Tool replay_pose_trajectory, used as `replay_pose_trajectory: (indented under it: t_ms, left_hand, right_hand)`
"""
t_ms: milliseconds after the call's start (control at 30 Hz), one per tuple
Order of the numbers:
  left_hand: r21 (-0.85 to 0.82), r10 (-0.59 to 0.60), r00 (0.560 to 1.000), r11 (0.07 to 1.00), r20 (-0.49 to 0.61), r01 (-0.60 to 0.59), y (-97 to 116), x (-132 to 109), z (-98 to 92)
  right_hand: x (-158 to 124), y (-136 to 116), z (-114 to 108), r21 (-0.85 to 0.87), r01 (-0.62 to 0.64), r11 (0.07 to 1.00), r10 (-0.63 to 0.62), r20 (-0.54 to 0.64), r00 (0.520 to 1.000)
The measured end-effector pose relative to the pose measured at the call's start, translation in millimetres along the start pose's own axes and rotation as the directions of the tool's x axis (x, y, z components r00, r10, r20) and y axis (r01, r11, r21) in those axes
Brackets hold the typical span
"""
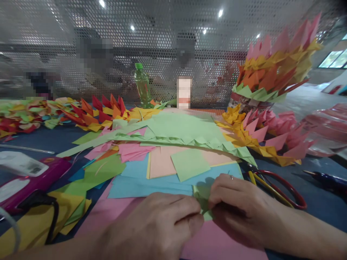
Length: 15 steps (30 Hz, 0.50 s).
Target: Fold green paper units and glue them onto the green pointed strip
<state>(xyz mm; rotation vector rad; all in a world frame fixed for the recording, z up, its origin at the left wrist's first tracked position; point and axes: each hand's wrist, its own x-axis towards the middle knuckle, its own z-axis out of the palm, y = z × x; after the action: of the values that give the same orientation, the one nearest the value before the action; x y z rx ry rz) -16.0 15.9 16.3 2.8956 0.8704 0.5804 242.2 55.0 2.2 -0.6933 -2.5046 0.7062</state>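
Between my two hands is a small piece of green paper [202, 196], low in the middle of the view. My left hand [162, 220] pinches its left side, fingers pressed together. On its right side, my right hand [235, 202] has its fingers curled and closed on the same paper. Both hands rest over pink paper [222, 238] and blue sheets [151, 184]. A loose green square [189, 164] lies just beyond them on peach paper [162, 162]. Farther back stretches a folded green strip [176, 141] with a row of small points.
Red-handled scissors [295, 191] lie beside my right hand, with a dark pen [328, 180] farther right. A purple device [35, 180] with a black cable is at the left. A tall layered paper piece [271, 72] and a green bottle [142, 86] stand behind.
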Motion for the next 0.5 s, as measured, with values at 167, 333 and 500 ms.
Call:
replay_pose_trajectory:
  t_ms: [167, 333, 500]
  left_hand:
    - [-0.105, 0.079, 0.995, 0.992, 0.054, -0.073, -14.7, 6.8, 2.1]
    - [-0.113, 0.09, 0.993, 0.99, 0.08, -0.081, -15.8, 0.9, 7.1]
    - [-0.039, 0.01, 0.999, 0.999, 0.045, -0.008, -5.2, -4.6, 4.6]
  right_hand:
    - [2.0, 2.7, -1.9, 0.001, 0.027, 1.0, -0.027, 0.01, 1.0]
    - [2.0, 2.0, -5.4, 0.006, 0.082, 0.997, -0.082, 0.015, 0.997]
    - [2.4, -2.0, -9.9, 0.001, 0.067, 0.998, -0.067, 0.084, 0.994]
